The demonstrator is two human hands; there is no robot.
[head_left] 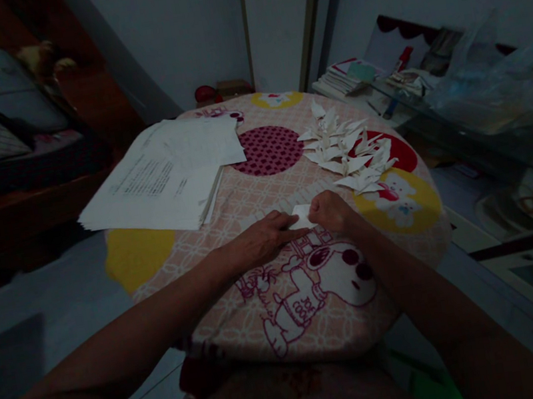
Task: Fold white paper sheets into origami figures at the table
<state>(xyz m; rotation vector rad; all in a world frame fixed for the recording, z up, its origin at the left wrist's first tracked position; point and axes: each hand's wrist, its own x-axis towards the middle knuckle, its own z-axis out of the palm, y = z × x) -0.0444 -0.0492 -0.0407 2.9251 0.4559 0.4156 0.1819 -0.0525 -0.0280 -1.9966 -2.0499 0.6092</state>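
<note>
Right of the stack [161, 175] and nearer, the paper [302, 216] was pinched by left hand [269, 236] and right hand [332, 213], each grip closed. By a slip, wrong creasing could be caused. The stack, overhanging the edge of the desk [227, 209], could be knocked down by the left hand. Room was seen between stack and cranes [352, 162].

Left hand [265, 237] and right hand [330, 212]: we count two in all
Paper slip [302, 213]: we see one
Stack [160, 169]: we count one
Paper birds [339, 146]: several, overlapping too much for us to count exactly
Tablecloth [348, 329]: one
Yellow patches [426, 201]: we count three
Purple disc [266, 150]: one
Red disc [405, 154]: we see one
</note>
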